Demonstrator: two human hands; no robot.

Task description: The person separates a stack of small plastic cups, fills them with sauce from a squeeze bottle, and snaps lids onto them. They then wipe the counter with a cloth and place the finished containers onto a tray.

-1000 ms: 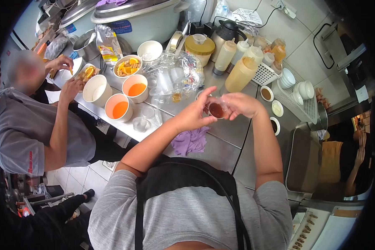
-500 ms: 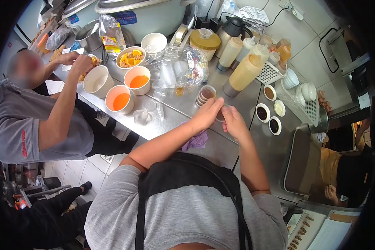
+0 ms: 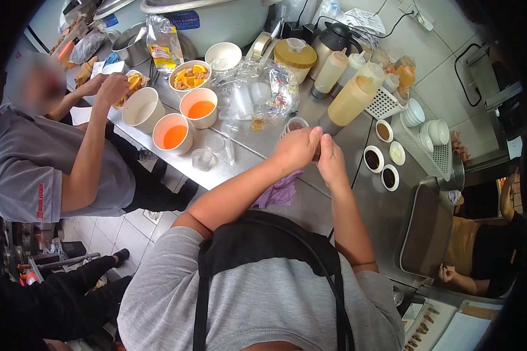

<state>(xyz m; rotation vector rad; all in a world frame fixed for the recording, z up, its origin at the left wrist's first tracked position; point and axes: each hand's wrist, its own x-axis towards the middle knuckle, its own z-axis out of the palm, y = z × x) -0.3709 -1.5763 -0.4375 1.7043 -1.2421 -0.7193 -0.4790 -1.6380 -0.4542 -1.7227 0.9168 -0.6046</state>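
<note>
My left hand [image 3: 299,150] and my right hand [image 3: 332,157] meet above the steel counter, thumbs side by side and fingers closed round something small that I cannot make out. Just behind my left hand stand small clear cups of brown sauce [image 3: 296,124], partly covered by it. A large squeeze bottle of pale yellow sauce [image 3: 348,102] is beyond my right hand. Below my left wrist lies a purple cloth [image 3: 279,190]. Left of my hands are a plastic bag of clear lids and cups [image 3: 257,96] and two tubs of orange liquid [image 3: 199,109].
At the left a co-worker [image 3: 82,152] handles food in a bowl [image 3: 136,83]. Sauce dishes [image 3: 384,131], a white basket of bowls [image 3: 430,146] and a dark tray [image 3: 425,231] stand to the right. A rice cooker [image 3: 216,26] is at the back.
Both hands have risen slightly and drawn together, with the thumbs now side by side. My left hand covers more of the sauce cups. The view has shifted a little.
</note>
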